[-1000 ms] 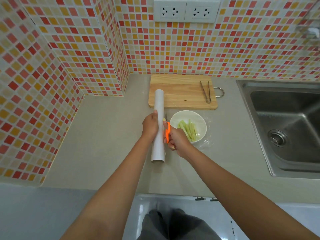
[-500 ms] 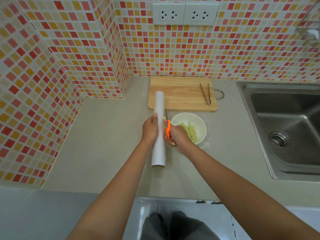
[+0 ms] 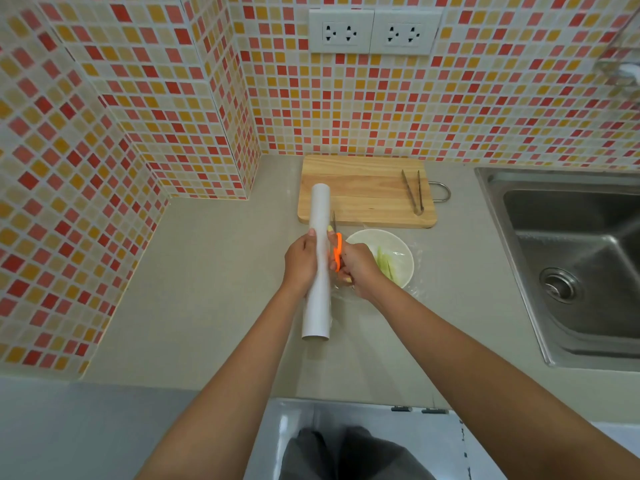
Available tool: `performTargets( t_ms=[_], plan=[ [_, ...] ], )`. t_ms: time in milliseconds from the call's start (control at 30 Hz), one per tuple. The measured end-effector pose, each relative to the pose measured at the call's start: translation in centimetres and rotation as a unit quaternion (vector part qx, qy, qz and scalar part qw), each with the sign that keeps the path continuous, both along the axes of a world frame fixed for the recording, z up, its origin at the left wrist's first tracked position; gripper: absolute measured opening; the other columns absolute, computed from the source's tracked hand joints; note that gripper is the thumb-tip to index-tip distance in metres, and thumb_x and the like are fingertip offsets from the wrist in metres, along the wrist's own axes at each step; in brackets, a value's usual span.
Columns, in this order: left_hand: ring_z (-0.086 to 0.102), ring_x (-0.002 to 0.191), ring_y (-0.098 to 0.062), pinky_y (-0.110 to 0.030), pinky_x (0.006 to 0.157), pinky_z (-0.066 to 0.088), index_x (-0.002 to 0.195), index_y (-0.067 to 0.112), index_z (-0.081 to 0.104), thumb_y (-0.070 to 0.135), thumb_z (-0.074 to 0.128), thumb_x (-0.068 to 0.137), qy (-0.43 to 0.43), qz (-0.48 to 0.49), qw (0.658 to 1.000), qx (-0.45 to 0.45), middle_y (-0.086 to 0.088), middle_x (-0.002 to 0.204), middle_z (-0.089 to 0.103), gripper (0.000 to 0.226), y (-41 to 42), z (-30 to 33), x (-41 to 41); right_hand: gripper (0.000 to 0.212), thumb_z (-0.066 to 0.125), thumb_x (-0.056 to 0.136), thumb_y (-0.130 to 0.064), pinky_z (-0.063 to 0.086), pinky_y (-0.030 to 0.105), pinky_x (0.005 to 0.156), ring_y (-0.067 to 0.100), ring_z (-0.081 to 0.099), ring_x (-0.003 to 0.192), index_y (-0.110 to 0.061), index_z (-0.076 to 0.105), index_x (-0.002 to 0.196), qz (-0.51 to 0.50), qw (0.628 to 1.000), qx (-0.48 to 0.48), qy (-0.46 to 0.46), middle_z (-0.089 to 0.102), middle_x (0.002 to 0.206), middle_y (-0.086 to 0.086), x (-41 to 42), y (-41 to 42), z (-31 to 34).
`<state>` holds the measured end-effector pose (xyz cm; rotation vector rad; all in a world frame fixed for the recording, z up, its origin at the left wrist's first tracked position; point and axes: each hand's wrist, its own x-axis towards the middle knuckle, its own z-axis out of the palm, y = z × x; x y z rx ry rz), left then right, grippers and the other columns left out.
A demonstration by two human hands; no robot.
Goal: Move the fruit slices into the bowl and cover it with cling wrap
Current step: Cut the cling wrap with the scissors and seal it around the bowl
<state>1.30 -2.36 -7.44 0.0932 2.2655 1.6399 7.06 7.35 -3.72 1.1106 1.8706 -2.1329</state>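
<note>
On the grey countertop point(image 3: 214, 271) sit one steel sink point(image 3: 571, 265) cut off at the right edge, one wooden cutting board point(image 3: 360, 188) bearing one pair of tongs point(image 3: 412, 197), and one white bowl point(image 3: 398, 251) just in front of the board. One cling wrap roll point(image 3: 318, 261) runs lengthwise away from the person, its open end nearest them. The left hand point(image 3: 300, 263) curls around the roll's middle. The right hand point(image 3: 356, 268) grips orange scissors point(image 3: 337, 251), blades pointing away, and hides part of the bowl. Pale green fruit slices point(image 3: 388, 265) lie inside, seemingly under film; their count is unclear.
</note>
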Motion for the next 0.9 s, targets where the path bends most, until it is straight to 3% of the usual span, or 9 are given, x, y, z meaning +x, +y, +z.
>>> performTargets(
  t_ms=[267,900],
  plan=[
    [0.053,0.065,-0.020,-0.033,0.065,0.042,0.080,-0.008,0.054,0.047,0.031,0.097,0.007,-0.019,1.000,-0.009,-0.013,0.072,0.059,0.061,0.1,-0.2,0.3,0.052,0.061,0.078,-0.060,0.022,0.019,0.033,0.012,0.029,0.032,-0.013,0.052,0.059,0.002,1.000,-0.021,-0.010,0.051,0.052,0.005,-0.9,0.5,0.2],
    [0.047,0.068,-0.019,-0.032,0.064,0.035,0.083,-0.002,0.056,0.038,0.033,0.103,0.004,-0.011,1.000,0.002,-0.008,0.074,0.053,0.050,-0.2,0.7,0.7,0.045,0.061,0.084,-0.050,0.015,0.016,0.032,0.012,0.026,0.026,-0.012,0.051,0.063,-0.006,1.000,-0.002,0.027,0.052,0.054,0.007,-3.7,2.0,0.5]
  ],
)
